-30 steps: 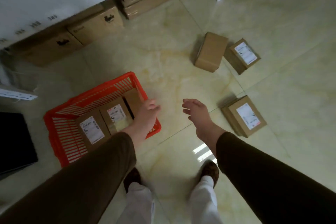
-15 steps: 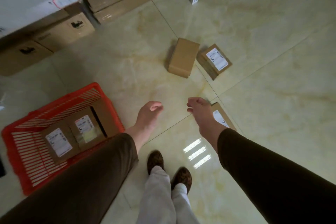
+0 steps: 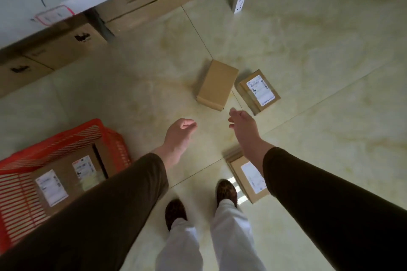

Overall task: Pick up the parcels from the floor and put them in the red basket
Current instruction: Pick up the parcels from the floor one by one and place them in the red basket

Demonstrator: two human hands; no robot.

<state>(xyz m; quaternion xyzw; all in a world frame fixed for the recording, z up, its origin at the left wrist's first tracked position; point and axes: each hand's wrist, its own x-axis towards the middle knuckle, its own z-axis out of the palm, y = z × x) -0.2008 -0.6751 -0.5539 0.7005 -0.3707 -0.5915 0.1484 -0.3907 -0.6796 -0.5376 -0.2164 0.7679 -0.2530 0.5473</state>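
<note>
- Left hand (image 3: pixel 179 133) at frame centre, fingers loosely curled, grasping nothing.
- Right hand (image 3: pixel 241 122) just right of it, fingers relaxed, empty, reaching toward upper centre.
- Plain parcel (image 3: pixel 217 84) on the floor (image 3: pixel 319 116) above the hands, no label showing; labelled parcel (image 3: pixel 257 91) just beside it to the right, apart or touching I can't tell.
- Third parcel (image 3: pixel 248 178) lower centre-right by the right shoe, partly hidden under the right forearm.
- Red basket (image 3: pixel 66 136) lower left, already holds labelled parcels.
- Handling guess: small stiff cardboard boxes, likely light, corners firm, not slippery; contents unknown, so fragility unclear.
- Best hold: span the two long sides, thumb on one, fingers on the other; one hand each looks enough.
- Label faces look smoother, grip bare card edges instead.
</note>
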